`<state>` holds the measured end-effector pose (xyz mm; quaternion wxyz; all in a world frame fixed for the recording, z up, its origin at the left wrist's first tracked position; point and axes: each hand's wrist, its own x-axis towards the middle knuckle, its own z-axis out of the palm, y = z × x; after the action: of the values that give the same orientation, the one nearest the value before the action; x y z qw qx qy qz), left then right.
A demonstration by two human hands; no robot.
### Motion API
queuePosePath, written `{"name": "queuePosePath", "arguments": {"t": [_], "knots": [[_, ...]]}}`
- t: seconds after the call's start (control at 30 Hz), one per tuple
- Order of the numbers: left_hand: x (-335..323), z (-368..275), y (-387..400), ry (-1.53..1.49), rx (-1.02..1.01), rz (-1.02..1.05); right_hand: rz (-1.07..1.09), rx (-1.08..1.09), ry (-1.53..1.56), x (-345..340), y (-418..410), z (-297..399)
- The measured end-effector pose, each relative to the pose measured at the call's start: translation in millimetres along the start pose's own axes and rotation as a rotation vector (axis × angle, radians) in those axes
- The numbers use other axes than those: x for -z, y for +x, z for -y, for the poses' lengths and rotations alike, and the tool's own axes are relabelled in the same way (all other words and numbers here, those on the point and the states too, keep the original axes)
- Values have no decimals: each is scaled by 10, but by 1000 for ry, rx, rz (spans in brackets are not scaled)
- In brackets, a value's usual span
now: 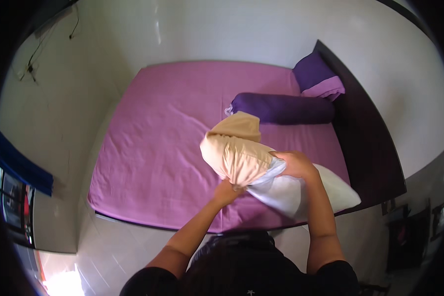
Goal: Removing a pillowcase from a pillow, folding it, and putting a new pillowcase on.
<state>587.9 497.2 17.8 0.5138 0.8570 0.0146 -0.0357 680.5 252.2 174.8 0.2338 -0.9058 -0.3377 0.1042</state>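
Observation:
A white pillow [281, 194] lies at the near edge of the bed, its far right corner bare. Over its left end sits a cream pillowcase [240, 153], bunched and creased, with a loose fold of fabric standing up beyond it. My left hand [227, 192] grips the pillowcase at its near lower edge; the fingertips are partly hidden under the cloth. Along the case's opening, where a whitish fabric edge shows, my right hand [296, 164] clasps the cloth and the pillow together. Under both is the pink fitted sheet [159, 140].
A purple bolster [285, 108] lies across the bed beyond the pillow. Behind it, a purple and pink pillow [314, 76] leans on the dark headboard [366, 129]. Walls border the far side. Tiled floor [133, 251] runs along the near side.

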Motion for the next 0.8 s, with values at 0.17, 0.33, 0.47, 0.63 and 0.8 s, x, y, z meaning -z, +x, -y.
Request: {"name": "queuePosePath", "arguments": {"t": [0.17, 0.33, 0.47, 0.63, 0.8], "knots": [[-339, 106, -278, 322, -265, 541, 81, -120, -377, -865, -354, -683], [-25, -389, -305, 366, -358, 106, -63, -221, -564, -899, -492, -870], [129, -359, -10, 943, -447, -278, -112, -150, -570, -790, -496, -854], [268, -312, 230, 753, -321, -64, -188, -113, -628, -701, -489, -693], [200, -363, 332, 762, -241, -18, 2, -365, -181, -613, -238, -617]]}}
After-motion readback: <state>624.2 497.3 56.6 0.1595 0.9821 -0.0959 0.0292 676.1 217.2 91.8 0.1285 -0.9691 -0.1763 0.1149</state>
